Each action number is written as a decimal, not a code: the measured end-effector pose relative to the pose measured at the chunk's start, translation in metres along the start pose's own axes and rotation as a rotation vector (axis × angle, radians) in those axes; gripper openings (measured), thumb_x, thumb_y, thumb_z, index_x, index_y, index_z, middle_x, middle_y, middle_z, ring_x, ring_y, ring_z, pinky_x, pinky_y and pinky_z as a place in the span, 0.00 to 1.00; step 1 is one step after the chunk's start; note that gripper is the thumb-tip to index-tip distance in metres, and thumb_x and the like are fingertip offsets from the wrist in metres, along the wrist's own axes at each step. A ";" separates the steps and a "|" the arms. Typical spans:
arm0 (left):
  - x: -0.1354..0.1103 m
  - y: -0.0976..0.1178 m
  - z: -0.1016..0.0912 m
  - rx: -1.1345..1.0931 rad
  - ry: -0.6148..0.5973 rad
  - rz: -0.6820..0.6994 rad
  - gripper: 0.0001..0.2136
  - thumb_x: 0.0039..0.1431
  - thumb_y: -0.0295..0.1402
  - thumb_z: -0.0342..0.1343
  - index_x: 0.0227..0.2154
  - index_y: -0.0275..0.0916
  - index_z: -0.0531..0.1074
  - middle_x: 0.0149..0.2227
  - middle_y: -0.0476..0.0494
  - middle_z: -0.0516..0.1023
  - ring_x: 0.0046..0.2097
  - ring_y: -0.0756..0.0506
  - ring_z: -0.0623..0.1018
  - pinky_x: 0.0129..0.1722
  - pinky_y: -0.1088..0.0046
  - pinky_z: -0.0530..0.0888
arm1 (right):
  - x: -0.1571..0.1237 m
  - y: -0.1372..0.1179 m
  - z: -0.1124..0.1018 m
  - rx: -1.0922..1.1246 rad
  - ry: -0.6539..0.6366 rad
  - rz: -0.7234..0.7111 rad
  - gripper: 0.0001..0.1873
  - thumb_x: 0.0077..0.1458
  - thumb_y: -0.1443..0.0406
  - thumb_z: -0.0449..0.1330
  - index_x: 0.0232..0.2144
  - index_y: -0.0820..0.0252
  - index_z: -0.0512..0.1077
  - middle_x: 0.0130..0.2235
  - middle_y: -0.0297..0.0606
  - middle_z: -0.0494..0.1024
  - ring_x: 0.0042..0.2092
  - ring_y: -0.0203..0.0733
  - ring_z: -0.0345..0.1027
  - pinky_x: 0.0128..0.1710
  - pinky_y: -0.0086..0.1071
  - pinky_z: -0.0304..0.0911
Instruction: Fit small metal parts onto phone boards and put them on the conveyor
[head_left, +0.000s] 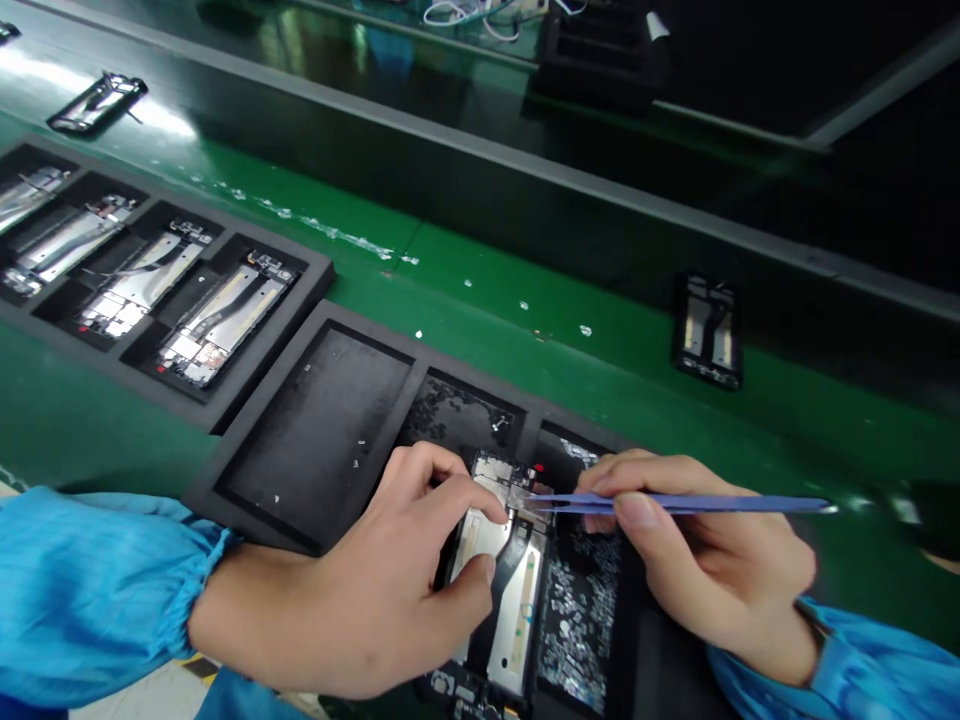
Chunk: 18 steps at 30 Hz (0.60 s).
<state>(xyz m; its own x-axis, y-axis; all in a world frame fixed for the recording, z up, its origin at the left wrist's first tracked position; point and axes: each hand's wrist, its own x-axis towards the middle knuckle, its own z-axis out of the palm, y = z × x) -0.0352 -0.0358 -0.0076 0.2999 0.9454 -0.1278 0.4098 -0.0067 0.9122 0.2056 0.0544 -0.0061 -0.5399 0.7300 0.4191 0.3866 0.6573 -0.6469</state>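
An opened phone body (504, 590) lies on a black foam tray (315, 430) near the front edge. My left hand (375, 590) rests on the phone, fingers curled, with forefinger and thumb pressing its upper left part. My right hand (697, 570) is closed on blue tweezers (675, 503), held level. Their tips touch a small metal part at the top of the phone. Both arms wear blue sleeves.
A second black tray (150, 290) at the left holds several opened phones. Small metal pieces fill tray pockets (581, 610) beside the phone. Another phone body (706, 332) lies on the green belt at the right, and one more phone (97, 102) at the far left.
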 end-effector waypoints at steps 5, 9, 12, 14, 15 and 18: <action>0.001 0.000 0.000 0.020 -0.019 -0.005 0.10 0.64 0.27 0.53 0.47 0.46 0.67 0.52 0.45 0.65 0.50 0.45 0.71 0.45 0.69 0.77 | -0.001 -0.001 0.001 0.047 0.013 0.009 0.06 0.62 0.71 0.58 0.36 0.56 0.72 0.27 0.35 0.78 0.28 0.42 0.77 0.27 0.32 0.75; 0.001 -0.001 0.000 0.003 -0.027 -0.004 0.12 0.64 0.27 0.53 0.48 0.47 0.67 0.53 0.45 0.65 0.50 0.45 0.71 0.44 0.69 0.77 | 0.000 0.000 0.000 0.069 -0.010 -0.016 0.04 0.64 0.68 0.58 0.37 0.56 0.73 0.29 0.37 0.80 0.30 0.44 0.78 0.29 0.34 0.76; 0.001 0.000 0.000 -0.013 -0.033 -0.002 0.12 0.64 0.27 0.52 0.49 0.47 0.67 0.52 0.45 0.64 0.51 0.45 0.70 0.48 0.67 0.77 | 0.001 0.001 0.000 0.097 -0.012 -0.035 0.05 0.65 0.68 0.58 0.38 0.56 0.73 0.30 0.37 0.80 0.30 0.43 0.78 0.29 0.34 0.77; 0.001 0.000 0.001 -0.021 -0.027 -0.002 0.13 0.63 0.26 0.52 0.49 0.47 0.67 0.52 0.45 0.64 0.51 0.45 0.70 0.50 0.65 0.76 | 0.002 0.000 0.002 0.109 -0.008 -0.043 0.04 0.64 0.68 0.58 0.38 0.57 0.73 0.29 0.37 0.80 0.30 0.42 0.78 0.29 0.34 0.77; 0.002 0.000 0.001 -0.025 -0.014 0.000 0.13 0.63 0.25 0.52 0.48 0.46 0.67 0.52 0.45 0.64 0.51 0.45 0.71 0.51 0.63 0.75 | 0.001 -0.001 0.002 0.113 0.000 -0.040 0.04 0.64 0.69 0.59 0.38 0.57 0.73 0.28 0.36 0.79 0.29 0.42 0.78 0.29 0.34 0.77; 0.005 -0.002 0.002 -0.042 0.057 0.019 0.12 0.62 0.26 0.54 0.47 0.45 0.69 0.50 0.45 0.66 0.53 0.44 0.71 0.55 0.60 0.73 | -0.003 -0.006 0.002 0.165 0.088 -0.007 0.05 0.66 0.68 0.58 0.39 0.56 0.74 0.27 0.35 0.78 0.29 0.42 0.77 0.28 0.35 0.77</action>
<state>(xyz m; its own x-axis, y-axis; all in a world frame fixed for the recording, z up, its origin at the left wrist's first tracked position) -0.0330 -0.0317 -0.0102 0.2568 0.9623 -0.0893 0.3679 -0.0119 0.9298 0.2032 0.0483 -0.0049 -0.4721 0.7436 0.4735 0.2507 0.6282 -0.7365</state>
